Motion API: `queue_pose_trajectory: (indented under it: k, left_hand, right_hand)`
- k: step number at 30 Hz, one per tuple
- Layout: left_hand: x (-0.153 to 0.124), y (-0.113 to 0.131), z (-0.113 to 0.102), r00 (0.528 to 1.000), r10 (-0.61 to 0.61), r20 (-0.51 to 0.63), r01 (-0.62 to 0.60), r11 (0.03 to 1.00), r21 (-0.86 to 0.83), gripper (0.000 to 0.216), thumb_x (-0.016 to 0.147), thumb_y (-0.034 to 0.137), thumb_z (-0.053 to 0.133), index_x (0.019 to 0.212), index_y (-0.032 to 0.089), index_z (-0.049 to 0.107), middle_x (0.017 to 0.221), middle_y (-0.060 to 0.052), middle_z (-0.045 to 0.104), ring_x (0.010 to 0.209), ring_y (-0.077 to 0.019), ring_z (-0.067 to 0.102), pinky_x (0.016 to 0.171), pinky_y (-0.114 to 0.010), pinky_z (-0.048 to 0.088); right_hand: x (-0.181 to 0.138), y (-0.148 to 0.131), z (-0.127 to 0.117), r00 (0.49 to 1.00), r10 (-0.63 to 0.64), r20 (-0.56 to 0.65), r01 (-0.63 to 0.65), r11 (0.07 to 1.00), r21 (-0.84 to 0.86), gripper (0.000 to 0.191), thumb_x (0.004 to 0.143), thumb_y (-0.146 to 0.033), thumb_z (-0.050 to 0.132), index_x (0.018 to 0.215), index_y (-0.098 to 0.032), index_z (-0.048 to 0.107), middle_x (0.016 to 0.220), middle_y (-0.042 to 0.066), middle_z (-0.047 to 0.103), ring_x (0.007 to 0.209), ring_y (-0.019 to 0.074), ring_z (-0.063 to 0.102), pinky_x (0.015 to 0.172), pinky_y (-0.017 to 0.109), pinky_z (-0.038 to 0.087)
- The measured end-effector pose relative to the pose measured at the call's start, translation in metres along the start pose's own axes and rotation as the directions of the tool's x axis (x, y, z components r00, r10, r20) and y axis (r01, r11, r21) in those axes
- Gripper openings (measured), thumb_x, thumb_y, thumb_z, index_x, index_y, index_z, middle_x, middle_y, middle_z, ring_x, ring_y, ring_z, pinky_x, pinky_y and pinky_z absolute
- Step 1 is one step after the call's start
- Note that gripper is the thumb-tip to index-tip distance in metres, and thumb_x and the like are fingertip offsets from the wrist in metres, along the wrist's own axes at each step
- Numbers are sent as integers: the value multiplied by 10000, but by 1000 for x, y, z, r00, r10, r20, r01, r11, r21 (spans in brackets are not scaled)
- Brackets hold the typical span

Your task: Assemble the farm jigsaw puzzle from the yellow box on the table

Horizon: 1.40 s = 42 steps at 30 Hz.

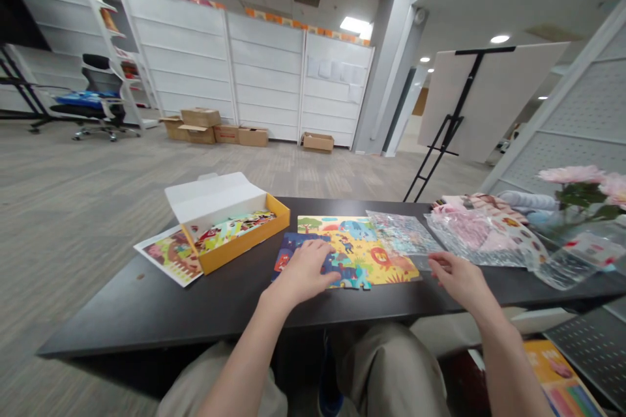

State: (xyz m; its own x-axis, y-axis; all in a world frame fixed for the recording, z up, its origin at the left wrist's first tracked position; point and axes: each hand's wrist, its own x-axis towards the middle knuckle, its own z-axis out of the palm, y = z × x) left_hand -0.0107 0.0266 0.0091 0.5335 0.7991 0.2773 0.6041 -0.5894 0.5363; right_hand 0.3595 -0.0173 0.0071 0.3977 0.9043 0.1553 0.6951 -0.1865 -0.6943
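On the dark table lies a colourful jigsaw puzzle (391,264) with a lion, an elephant and trees on yellow ground. My left hand (308,267) rests over its dark blue section (288,247), fingers stretched out and thumb apart, covering part of the picture. Along the puzzle's bottom edge, some knobs and notches show. To the right, my right hand (454,277) hovers low or rests at the near corner of a clear plastic bag of small pieces (401,232). Its fingers are loosely bent and apart, with nothing visible in them.
A yellow box (249,238) with its white lid raised holds more puzzle pieces, and a printed picture sheet (171,254) lies partly under it. Plastic-wrapped pink items (469,228) and a vase of pink flowers (577,195) occupy the table's right end.
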Motion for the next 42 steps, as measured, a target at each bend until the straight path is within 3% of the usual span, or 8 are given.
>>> queue_pose_trajectory:
  k: [5, 9, 15, 20, 27, 34, 39, 42]
  left_hand:
    - [1, 7, 8, 987, 33, 155, -44, 997, 70, 415, 812, 405, 771, 1175, 230, 669, 1218, -88, 678, 1235, -314, 532, 1071, -453, 413]
    - [8, 9, 11, 985, 31, 169, -52, 992, 119, 511, 818, 410, 771, 1269, 219, 626, 1230, -103, 678, 1205, -321, 539, 1028, -454, 442]
    - [12, 16, 6, 976, 32, 216, -61, 990, 130, 490, 808, 336, 787, 1240, 186, 613, 1227, -116, 667, 1194, -333, 546, 1006, -437, 452]
    - [13, 17, 9, 978, 22, 209, -33, 998, 49, 617, 797, 273, 771, 1357, 198, 524, 1332, -133, 611, 1277, -341, 524, 1052, -446, 432]
    - [13, 7, 22, 991, 54, 119, -34, 986, -166, 833, 764, 250, 769, 1494, 214, 370, 1390, -137, 582, 1258, -319, 568, 1020, -425, 484]
    - [5, 2, 22, 995, 40, 87, -17, 969, -248, 904, 788, 259, 784, 1549, 287, 298, 1503, -127, 483, 1344, -314, 515, 1101, -454, 436]
    - [1, 0, 13, 993, 58, 99, -40, 984, -175, 781, 762, 291, 828, 1447, 262, 456, 1434, -113, 550, 1364, -300, 483, 1132, -438, 403]
    - [-2, -5, 7, 996, 44, 74, -37, 995, -89, 761, 727, 336, 861, 1394, 247, 506, 1422, -116, 556, 1374, -303, 456, 1151, -450, 376]
  right_hand:
    - [-18, -91, 46, 842, -252, 477, 361, 920, -151, 332, 763, -347, 696, 1049, -187, 746, 972, 96, 774, 825, 240, 715, 734, 319, 526]
    - [-28, -132, 73, 811, -226, 541, 482, 781, -398, 529, 642, -290, 816, 1158, -211, 727, 1131, 121, 751, 1036, 329, 677, 783, 343, 474]
    - [-23, -122, 71, 771, -240, 590, 519, 774, -363, 397, 703, -287, 773, 1089, -203, 734, 1016, 90, 752, 906, 278, 668, 688, 306, 406]
    - [-4, -110, 59, 674, -331, 661, 516, 851, -100, 252, 786, -363, 692, 955, -180, 732, 846, 40, 708, 763, 195, 597, 660, 276, 403]
    - [18, -141, 79, 510, -261, 819, 446, 895, 7, 250, 684, -285, 731, 910, -186, 777, 737, -9, 694, 680, 163, 571, 630, 261, 405]
    - [18, -129, 91, 546, -332, 769, 400, 910, 109, 200, 695, -340, 753, 824, -189, 730, 740, -4, 679, 684, 167, 570, 617, 263, 429]
    - [13, -116, 87, 493, -410, 767, 326, 905, 274, 265, 754, -415, 732, 875, -189, 666, 820, 5, 665, 746, 168, 580, 657, 257, 471]
    - [14, -114, 87, 524, -423, 739, 309, 903, 299, 246, 796, -397, 691, 929, -192, 663, 862, 13, 666, 774, 174, 592, 708, 273, 490]
